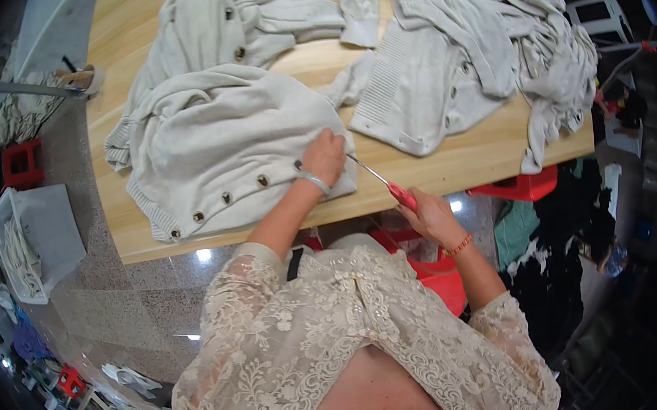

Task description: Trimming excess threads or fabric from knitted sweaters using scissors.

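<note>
Wooden table (468, 160), left hand (324, 157) flat on cream cardigan (218, 148), right hand (430, 214) gripping red-handled tool (390, 185).

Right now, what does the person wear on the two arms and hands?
Both arms have short cream lace sleeves with a floral pattern, ending above the elbows. The left hand has a silver bangle on its wrist. The right hand has an orange beaded bracelet. No gloves.

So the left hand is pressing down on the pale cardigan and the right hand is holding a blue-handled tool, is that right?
Not quite. The head view shows the tool in the right hand has a red handle, not blue. The left hand does press on the pale cardigan on the wooden table.
</note>
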A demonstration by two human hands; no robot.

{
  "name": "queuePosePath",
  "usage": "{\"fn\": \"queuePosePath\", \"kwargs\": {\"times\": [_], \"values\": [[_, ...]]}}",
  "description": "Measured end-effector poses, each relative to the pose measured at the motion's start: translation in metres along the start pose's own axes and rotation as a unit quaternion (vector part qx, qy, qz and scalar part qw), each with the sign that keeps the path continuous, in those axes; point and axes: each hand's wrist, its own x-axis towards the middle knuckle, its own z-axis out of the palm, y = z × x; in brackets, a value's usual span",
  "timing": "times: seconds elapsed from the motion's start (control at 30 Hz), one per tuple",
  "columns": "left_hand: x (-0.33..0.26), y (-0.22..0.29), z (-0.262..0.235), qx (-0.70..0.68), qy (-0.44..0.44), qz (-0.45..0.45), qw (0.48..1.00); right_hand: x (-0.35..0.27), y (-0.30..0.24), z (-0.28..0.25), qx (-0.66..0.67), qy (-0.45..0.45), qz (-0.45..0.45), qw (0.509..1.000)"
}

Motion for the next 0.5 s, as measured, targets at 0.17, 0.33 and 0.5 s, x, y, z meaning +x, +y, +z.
{"fn": "queuePosePath", "kwargs": {"times": [0.17,0.33,0.5], "values": [[0.006,-0.007,0.012,-0.098,-0.009,0.029,0.995,-0.004,0.009,0.001,-0.032,-0.001,0.008,0.999],[-0.001,-0.016,0.007,-0.185,0.001,0.063,0.981,0.006,0.007,-0.009,0.011,-0.054,-0.019,0.998],[-0.033,-0.012,-0.005,-0.295,0.001,-0.036,0.955,0.031,0.001,-0.021,0.025,0.061,-0.017,0.998]]}}
